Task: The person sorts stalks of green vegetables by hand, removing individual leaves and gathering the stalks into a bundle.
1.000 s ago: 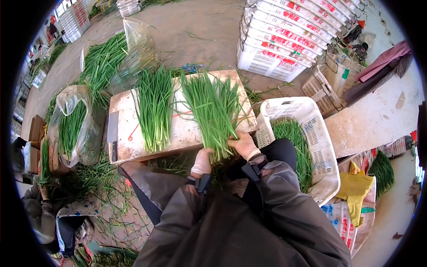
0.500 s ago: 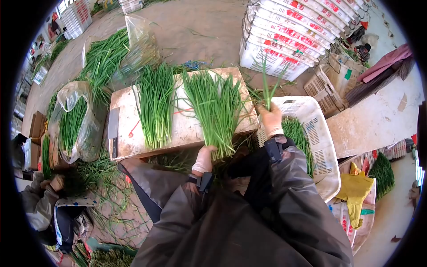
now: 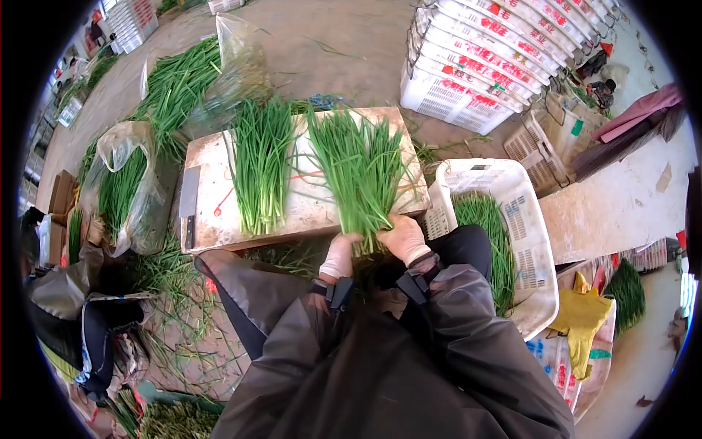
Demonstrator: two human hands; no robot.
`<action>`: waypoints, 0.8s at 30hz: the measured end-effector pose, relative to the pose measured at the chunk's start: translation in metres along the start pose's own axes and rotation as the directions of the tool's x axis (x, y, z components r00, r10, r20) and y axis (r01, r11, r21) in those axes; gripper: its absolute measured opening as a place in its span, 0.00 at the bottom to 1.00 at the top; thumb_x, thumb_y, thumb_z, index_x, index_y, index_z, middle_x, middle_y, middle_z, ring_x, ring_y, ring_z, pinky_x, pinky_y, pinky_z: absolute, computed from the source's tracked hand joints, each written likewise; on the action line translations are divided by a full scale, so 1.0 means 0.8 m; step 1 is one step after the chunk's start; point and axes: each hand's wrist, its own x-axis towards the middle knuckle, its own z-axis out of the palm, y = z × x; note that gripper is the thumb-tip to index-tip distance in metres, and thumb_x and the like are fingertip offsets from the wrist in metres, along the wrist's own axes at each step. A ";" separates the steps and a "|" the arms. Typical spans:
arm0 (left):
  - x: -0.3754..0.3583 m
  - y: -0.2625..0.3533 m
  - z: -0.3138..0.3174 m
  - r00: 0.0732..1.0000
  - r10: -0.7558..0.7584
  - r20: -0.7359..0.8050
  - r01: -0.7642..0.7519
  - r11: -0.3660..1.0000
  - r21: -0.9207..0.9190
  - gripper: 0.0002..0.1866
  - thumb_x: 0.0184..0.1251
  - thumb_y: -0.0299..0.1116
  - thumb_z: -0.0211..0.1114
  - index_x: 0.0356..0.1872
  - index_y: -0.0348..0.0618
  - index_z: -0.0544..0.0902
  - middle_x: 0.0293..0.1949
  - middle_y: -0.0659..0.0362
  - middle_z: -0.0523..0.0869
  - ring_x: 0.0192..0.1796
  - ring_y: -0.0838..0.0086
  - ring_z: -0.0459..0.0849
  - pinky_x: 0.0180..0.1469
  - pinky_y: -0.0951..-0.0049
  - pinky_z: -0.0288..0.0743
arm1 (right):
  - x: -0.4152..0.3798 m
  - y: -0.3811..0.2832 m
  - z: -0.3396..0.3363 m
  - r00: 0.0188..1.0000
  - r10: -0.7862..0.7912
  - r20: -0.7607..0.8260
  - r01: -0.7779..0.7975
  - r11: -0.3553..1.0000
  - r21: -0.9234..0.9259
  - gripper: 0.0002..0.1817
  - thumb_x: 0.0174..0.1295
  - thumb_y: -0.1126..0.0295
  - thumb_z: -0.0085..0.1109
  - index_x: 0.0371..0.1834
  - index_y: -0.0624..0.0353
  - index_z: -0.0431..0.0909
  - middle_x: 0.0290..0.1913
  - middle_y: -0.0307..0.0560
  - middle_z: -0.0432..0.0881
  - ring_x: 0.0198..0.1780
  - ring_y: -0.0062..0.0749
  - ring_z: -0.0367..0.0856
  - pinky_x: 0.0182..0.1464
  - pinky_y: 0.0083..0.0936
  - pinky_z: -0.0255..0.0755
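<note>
A loose bunch of chives (image 3: 358,164) lies fanned out on the right part of a worn white board (image 3: 208,164), its stem ends over the near edge. My left hand (image 3: 341,256), in a pale glove, is closed round the left side of those stem ends. On their right side, my gloved right hand (image 3: 404,239) is closed on the same bunch; its fingertips are partly hidden. A second, neater chive bunch (image 3: 262,172) rests to the left on the board. Near it lie a red tie (image 3: 223,201) and, at the left edge, a cleaver (image 3: 189,201).
At my right stands a white crate (image 3: 537,249) with chives inside. Stacked white crates (image 3: 461,91) rise behind it. Plastic bags of chives (image 3: 135,175) sit left of the board. Loose leaves (image 3: 186,307) litter the floor, and a co-worker (image 3: 69,293) sits at far left.
My right hand has come down and left from beside the crate, where it held a few upright stalks, to the bunch's stem ends. The co-worker at left has shifted.
</note>
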 end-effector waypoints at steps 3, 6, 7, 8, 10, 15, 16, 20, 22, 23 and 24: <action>0.006 -0.005 -0.007 0.998 0.062 0.017 -0.063 0.996 0.062 0.16 0.65 0.36 0.60 0.50 0.42 0.84 0.41 0.55 0.89 0.40 0.66 0.86 0.44 0.64 0.82 | 0.009 0.031 0.003 0.999 0.028 0.036 -0.038 0.953 0.302 0.16 0.55 0.63 0.69 0.42 0.63 0.86 0.37 0.56 0.88 0.42 0.48 0.87 0.47 0.38 0.79; 0.003 -0.004 -0.003 0.997 0.079 0.014 -0.080 0.993 0.089 0.18 0.66 0.37 0.60 0.53 0.42 0.84 0.43 0.56 0.89 0.42 0.66 0.87 0.47 0.63 0.82 | -0.003 0.001 -0.033 0.951 0.157 0.266 -0.309 0.513 0.801 0.07 0.60 0.74 0.68 0.40 0.61 0.85 0.32 0.35 0.84 0.28 0.20 0.78 0.30 0.19 0.69; 0.001 -0.001 0.000 0.998 0.066 0.015 -0.067 0.994 0.085 0.19 0.66 0.37 0.60 0.54 0.42 0.84 0.44 0.56 0.89 0.43 0.66 0.87 0.47 0.62 0.82 | -0.002 0.004 -0.034 0.942 0.155 0.298 -0.336 0.451 0.827 0.06 0.61 0.74 0.69 0.40 0.59 0.85 0.32 0.35 0.84 0.26 0.18 0.75 0.27 0.18 0.65; -0.001 0.002 0.002 0.999 0.052 0.017 -0.053 0.995 0.081 0.19 0.66 0.37 0.60 0.55 0.42 0.83 0.45 0.57 0.89 0.44 0.66 0.87 0.48 0.62 0.82 | 0.000 0.011 -0.036 0.932 0.151 0.329 -0.362 0.387 0.848 0.05 0.62 0.73 0.69 0.40 0.57 0.84 0.32 0.35 0.84 0.23 0.16 0.72 0.24 0.17 0.61; 0.002 0.001 0.000 0.999 0.044 0.032 -0.046 0.995 0.084 0.20 0.66 0.37 0.60 0.57 0.42 0.83 0.46 0.57 0.89 0.45 0.66 0.87 0.49 0.61 0.82 | 0.003 0.014 -0.032 0.930 0.146 0.339 -0.368 0.306 0.878 0.06 0.65 0.72 0.69 0.41 0.53 0.82 0.33 0.35 0.85 0.17 0.11 0.63 0.18 0.15 0.48; 0.000 0.003 0.000 0.999 0.028 0.017 -0.029 0.996 0.086 0.21 0.65 0.37 0.61 0.58 0.42 0.83 0.48 0.56 0.89 0.47 0.66 0.87 0.49 0.61 0.82 | 0.008 0.007 -0.056 0.971 0.086 0.222 -0.237 0.310 0.920 0.08 0.65 0.75 0.67 0.45 0.52 0.82 0.35 0.40 0.88 0.18 0.12 0.66 0.18 0.14 0.51; 0.005 -0.001 -0.004 0.999 0.045 0.020 -0.047 0.995 0.092 0.21 0.65 0.36 0.61 0.59 0.42 0.83 0.48 0.56 0.89 0.47 0.66 0.87 0.50 0.61 0.82 | 0.013 0.008 -0.067 0.982 0.058 0.179 -0.188 0.314 0.931 0.08 0.65 0.75 0.66 0.46 0.52 0.82 0.36 0.41 0.88 0.18 0.13 0.66 0.18 0.14 0.51; 0.002 0.000 0.000 0.999 0.052 -0.016 -0.052 0.998 0.020 0.19 0.65 0.32 0.63 0.56 0.37 0.84 0.46 0.55 0.89 0.46 0.67 0.87 0.50 0.66 0.81 | 0.051 0.005 -0.144 0.992 0.051 -0.113 0.097 0.255 0.962 0.06 0.68 0.74 0.65 0.46 0.54 0.83 0.35 0.43 0.88 0.18 0.13 0.67 0.18 0.13 0.53; -0.017 0.015 0.019 0.998 0.039 -0.053 -0.040 0.999 -0.010 0.18 0.66 0.30 0.64 0.55 0.34 0.84 0.45 0.54 0.90 0.45 0.67 0.87 0.51 0.68 0.80 | 0.067 -0.002 -0.202 0.981 0.050 -0.190 0.167 0.295 0.941 0.05 0.69 0.73 0.64 0.46 0.55 0.83 0.34 0.41 0.87 0.18 0.12 0.64 0.18 0.14 0.52; -0.029 0.024 0.029 0.996 0.043 -0.074 -0.043 0.999 0.001 0.18 0.66 0.29 0.64 0.55 0.34 0.84 0.46 0.54 0.90 0.46 0.68 0.87 0.51 0.68 0.80 | 0.080 0.002 -0.226 0.974 0.041 -0.222 0.195 0.341 0.919 0.05 0.69 0.73 0.64 0.46 0.55 0.83 0.34 0.40 0.87 0.17 0.12 0.63 0.18 0.13 0.52; -0.034 0.028 0.035 0.994 0.047 -0.096 -0.046 0.999 0.012 0.18 0.67 0.29 0.64 0.56 0.34 0.84 0.46 0.54 0.89 0.46 0.68 0.87 0.51 0.68 0.80 | 0.096 0.004 -0.246 0.964 0.091 -0.250 0.206 0.340 0.917 0.04 0.70 0.72 0.64 0.45 0.55 0.83 0.34 0.40 0.87 0.18 0.12 0.64 0.18 0.13 0.51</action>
